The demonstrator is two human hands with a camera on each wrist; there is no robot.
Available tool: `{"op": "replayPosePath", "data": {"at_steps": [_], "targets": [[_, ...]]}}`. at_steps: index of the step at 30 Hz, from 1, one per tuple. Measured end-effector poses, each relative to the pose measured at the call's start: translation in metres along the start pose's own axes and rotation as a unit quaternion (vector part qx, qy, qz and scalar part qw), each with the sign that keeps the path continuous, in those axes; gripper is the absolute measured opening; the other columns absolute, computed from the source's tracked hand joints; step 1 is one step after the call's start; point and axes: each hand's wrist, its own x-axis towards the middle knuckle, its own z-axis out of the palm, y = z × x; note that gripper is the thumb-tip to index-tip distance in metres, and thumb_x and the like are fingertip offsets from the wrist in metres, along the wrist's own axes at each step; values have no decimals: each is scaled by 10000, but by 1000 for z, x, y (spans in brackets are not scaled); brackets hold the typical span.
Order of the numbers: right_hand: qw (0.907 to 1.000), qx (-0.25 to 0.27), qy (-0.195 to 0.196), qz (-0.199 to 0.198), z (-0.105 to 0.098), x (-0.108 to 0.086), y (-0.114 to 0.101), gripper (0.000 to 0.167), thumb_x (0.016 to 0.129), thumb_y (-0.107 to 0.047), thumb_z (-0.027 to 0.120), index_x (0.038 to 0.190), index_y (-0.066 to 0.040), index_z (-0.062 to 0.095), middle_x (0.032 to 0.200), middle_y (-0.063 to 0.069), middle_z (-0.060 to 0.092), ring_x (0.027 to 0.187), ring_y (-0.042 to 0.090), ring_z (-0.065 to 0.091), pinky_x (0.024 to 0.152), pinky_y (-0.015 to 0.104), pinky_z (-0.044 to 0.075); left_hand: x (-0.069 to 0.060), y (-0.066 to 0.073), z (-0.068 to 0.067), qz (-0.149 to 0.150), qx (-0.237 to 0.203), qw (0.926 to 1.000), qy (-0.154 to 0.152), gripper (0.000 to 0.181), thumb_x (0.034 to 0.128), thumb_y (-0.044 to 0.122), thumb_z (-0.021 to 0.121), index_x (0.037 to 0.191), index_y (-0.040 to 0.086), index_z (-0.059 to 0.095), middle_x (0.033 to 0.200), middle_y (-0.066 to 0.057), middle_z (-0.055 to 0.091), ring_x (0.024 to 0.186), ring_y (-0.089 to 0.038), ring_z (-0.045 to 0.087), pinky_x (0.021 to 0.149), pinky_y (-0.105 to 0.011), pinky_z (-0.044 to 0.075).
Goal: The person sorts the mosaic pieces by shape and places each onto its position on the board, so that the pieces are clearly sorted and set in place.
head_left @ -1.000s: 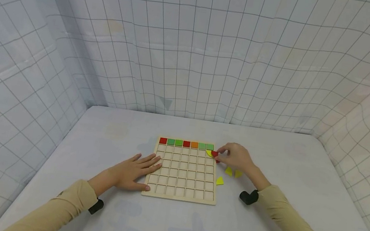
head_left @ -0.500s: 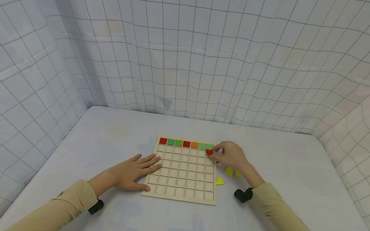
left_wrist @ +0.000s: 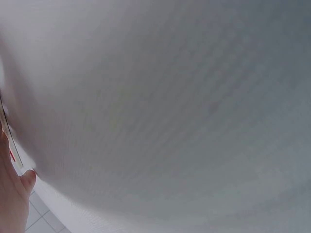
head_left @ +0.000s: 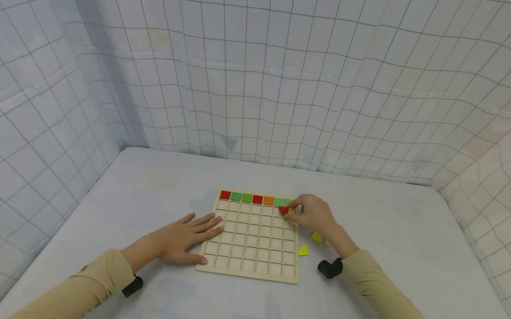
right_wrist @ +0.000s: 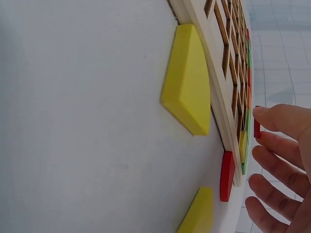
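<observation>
Right hand (head_left: 315, 214): over the far right corner of the wooden board (head_left: 247, 274). Thumb and index finger pinch a red piece (head_left: 283, 210); remaining fingers loosely spread, apart from it, in the right wrist view.

Red piece: at the tips of the pinching fingers, jutting from them toward the board's left edge. Located over the right-hand part of the second row from the far edge; whether it touches the wood cannot be told.

Left hand (head_left: 181, 238): palm down, fingers spread and holding nothing. Fingertips rest on the board's left edge, thumb at its near left corner.

Board: flat, near the middle of the table (head_left: 232, 316), ruled into square cells. Far row, from the left edge: red, green, brighter green, red, orange and light green tiles (head_left: 257, 199), then a green one partly covered by the right fingers.

Inlaid yellow piece (right_wrist: 243, 145): on the board, near its right edge, in the second row from the far edge, just beside the pinching fingers.

Loose yellow pieces (head_left: 303, 250), three: on the table off the board's right edge; one close beside that edge, two farther out below the right hand, one of these partly hidden by the wrist.

Second red piece (right_wrist: 226, 177): on the table, against the board's right edge toward the far corner.
</observation>
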Motion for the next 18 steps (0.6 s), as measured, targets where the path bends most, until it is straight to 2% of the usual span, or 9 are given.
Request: {"op": "replayPosePath", "data": {"at_steps": [12, 18], "targets": [[9998, -170, 48, -123, 4, 3, -10, 265, 809, -315, 765, 983, -115, 775, 933, 18, 711, 703, 109, 535, 589, 221, 417, 0, 0, 0, 23, 19, 10000, 38, 785, 941, 571, 478, 1549, 153, 208, 1619, -108, 150, 1490, -323, 149, 1138, -616, 199], [9998, -174, 36, -38, 6, 4, -11, 265, 809, -303, 770, 991, -111, 772, 967, 32, 710, 727, 125, 539, 609, 229, 416, 0, 1, 0, 42, 48, 10000, 59, 787, 940, 571, 480, 1550, 155, 206, 1619, -107, 151, 1490, -322, 150, 1138, -616, 201]]}}
